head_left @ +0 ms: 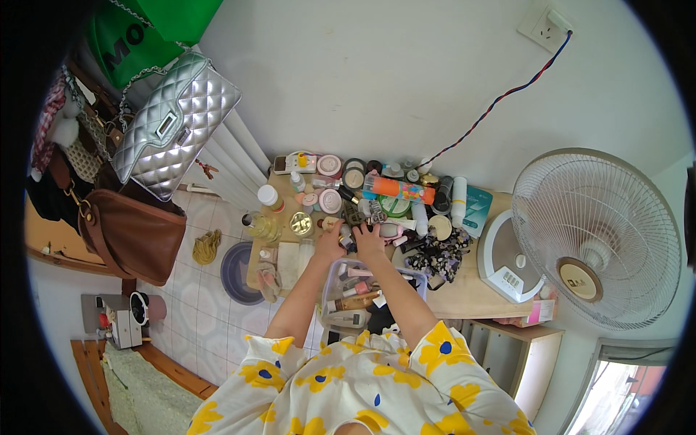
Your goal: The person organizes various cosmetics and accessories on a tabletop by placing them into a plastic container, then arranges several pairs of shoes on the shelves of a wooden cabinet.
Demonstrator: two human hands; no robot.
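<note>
My left hand (330,246) and right hand (370,243) are side by side at the centre of the frame, low among the cosmetics crowding the wooden surface (460,293). The left has its fingers bent down at the small containers; the right has its fingers a little spread. I cannot tell whether either is clamped on anything, since my own fingers and knuckles cover the contact.

The likeliest trouble is a knock: things lie so close here that a fingertip or wrist catching one piece could push its neighbours. The orange bottle (399,190), lying on its side just above my right hand, looks round enough to roll if nudged. At the left end of the surface, the clear bottle with yellowish liquid (262,227) stands near the edge and could tip off if the clutter were shoved that way. My forearms flank the open plastic bin (423,281) at lower centre, so a sleeve or elbow might jog it.

The pink rounded container (391,230), just right of my right fingers, lies with its long axis roughly across the frame; I cannot tell which end is its cap. The orange bottle also points left to right, its right end slightly lower in the frame.
</note>
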